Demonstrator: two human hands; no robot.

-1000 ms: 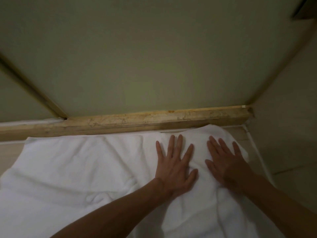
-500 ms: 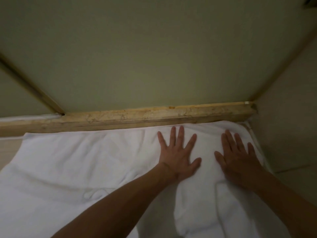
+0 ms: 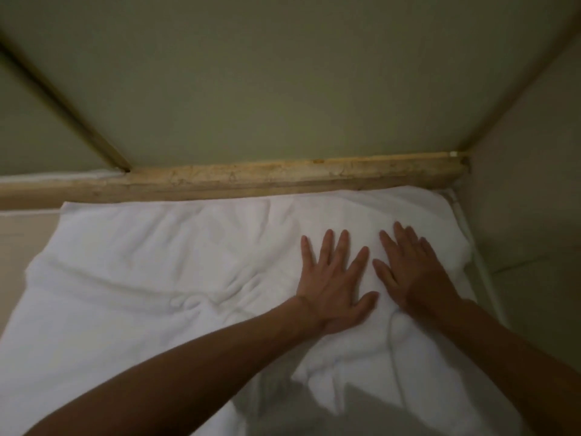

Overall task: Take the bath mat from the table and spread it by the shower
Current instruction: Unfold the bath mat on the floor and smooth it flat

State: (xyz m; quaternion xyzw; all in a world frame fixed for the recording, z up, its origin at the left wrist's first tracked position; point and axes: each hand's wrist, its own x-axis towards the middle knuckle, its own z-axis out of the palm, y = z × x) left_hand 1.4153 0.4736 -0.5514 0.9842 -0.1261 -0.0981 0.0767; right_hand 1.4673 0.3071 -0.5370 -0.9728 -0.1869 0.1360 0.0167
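A white bath mat (image 3: 151,278) lies spread on the floor, its far edge along the marble shower threshold (image 3: 251,179). Wrinkles run across its middle. My left hand (image 3: 333,278) lies flat on the mat's right part, fingers straight and spread. Just to its right my right hand (image 3: 412,272) presses flat on the mat too, near the mat's right edge. Neither hand holds anything.
Behind the threshold stands the frosted glass shower screen (image 3: 267,83) with a brass frame bar (image 3: 63,99) at the left. A wall (image 3: 528,199) rises close on the right. Beige floor tile (image 3: 25,234) shows left of the mat.
Both hands slid back toward me and slightly left on the mat, and the right hand drew closer to the left. The mat's far right corner lies flatter.
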